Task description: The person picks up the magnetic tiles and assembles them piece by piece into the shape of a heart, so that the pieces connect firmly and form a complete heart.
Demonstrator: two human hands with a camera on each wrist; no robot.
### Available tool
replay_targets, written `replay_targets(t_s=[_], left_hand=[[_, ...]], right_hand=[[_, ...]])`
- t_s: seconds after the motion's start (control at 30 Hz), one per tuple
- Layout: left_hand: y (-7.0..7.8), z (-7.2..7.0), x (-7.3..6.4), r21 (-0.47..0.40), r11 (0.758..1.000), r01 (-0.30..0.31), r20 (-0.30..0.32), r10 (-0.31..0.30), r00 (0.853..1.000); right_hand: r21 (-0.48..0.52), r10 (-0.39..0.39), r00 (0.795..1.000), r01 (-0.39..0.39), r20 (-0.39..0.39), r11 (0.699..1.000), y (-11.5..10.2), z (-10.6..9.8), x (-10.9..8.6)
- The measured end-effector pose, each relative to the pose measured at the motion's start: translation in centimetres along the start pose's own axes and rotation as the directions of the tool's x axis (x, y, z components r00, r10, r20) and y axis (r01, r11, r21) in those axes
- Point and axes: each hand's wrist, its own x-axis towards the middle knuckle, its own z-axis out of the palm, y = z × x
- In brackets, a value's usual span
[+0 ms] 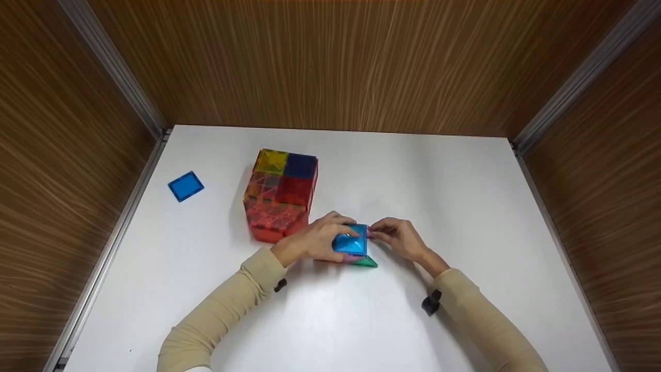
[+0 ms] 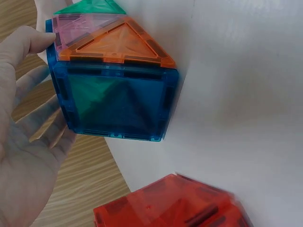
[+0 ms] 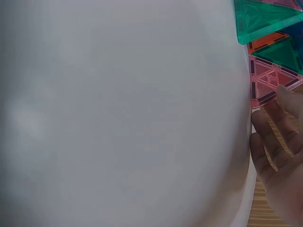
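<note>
A small block of translucent magnetic tiles stands in front of me, with a blue square tile [image 1: 351, 242] on top in the head view. My left hand [image 1: 320, 238] grips this block, its thumb at the near edge and fingers over the far part. The left wrist view shows the block's dark blue side [image 2: 116, 101], an orange triangle tile [image 2: 118, 45] and a green tile [image 2: 92, 6]. At the block's right side, my right hand [image 1: 403, 238] pinches a pink triangle tile [image 3: 265, 78] between thumb and fingers. A green triangle tile [image 3: 267, 19] juts out beside it.
A larger tile structure [image 1: 294, 190] in red, yellow and dark blue stands just beyond my left hand. One loose blue tile [image 1: 186, 186] lies flat at the left of the white table [image 1: 335, 330]. Wood-grain panels [image 1: 335, 67] close in the back and sides.
</note>
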Motion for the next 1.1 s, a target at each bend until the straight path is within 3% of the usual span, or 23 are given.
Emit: replay_targets(t_s=[0.37, 0.47, 0.57, 0.67, 0.8, 0.9, 1.1], left_hand=[[-0.1, -0.4, -1.5, -0.021, 0.998, 0.059, -0.012, -0.059, 0.998], [-0.1, -1.2, -2.4, -0.025, 0.998, 0.052, -0.058, -0.053, 0.997], [-0.3, -2.6, -3.6, 0.014, 1.0, 0.014, -0.147, -0.012, 0.989], [-0.6, -4.4, -4.9, 0.083, 0.996, -0.027, -0.26, 0.048, 0.964], [-1.4, -7.2, -6.7, 0.139, 0.99, -0.036, -0.403, 0.089, 0.911], [-2.5, -9.2, -8.2, 0.132, 0.991, 0.015, -0.471, 0.049, 0.881], [-6.6, -11.7, -11.2, 0.086, 0.976, 0.198, -0.543, -0.121, 0.831]], right_hand=[[0.006, -0.049, 0.999, 0.049, -0.004, 0.999, -0.2, 0.6, 0.3], [0.016, -0.037, 0.999, 0.037, 0.002, 0.999, -0.2, 0.7, 0.4], [0.018, -0.025, 1.0, 0.025, 0.003, 1.0, -0.2, 0.6, 0.4], [0.022, -0.015, 1.0, 0.015, 0.0, 1.0, -0.2, 0.5, 0.4], [0.028, -0.02, 1.0, 0.02, -0.002, 0.999, -0.2, 0.4, 0.3], [0.038, -0.025, 1.0, 0.025, -0.001, 0.999, -0.1, 0.5, 0.2], [0.038, -0.035, 0.999, 0.035, -0.002, 0.999, -0.1, 0.4, 0.2]])
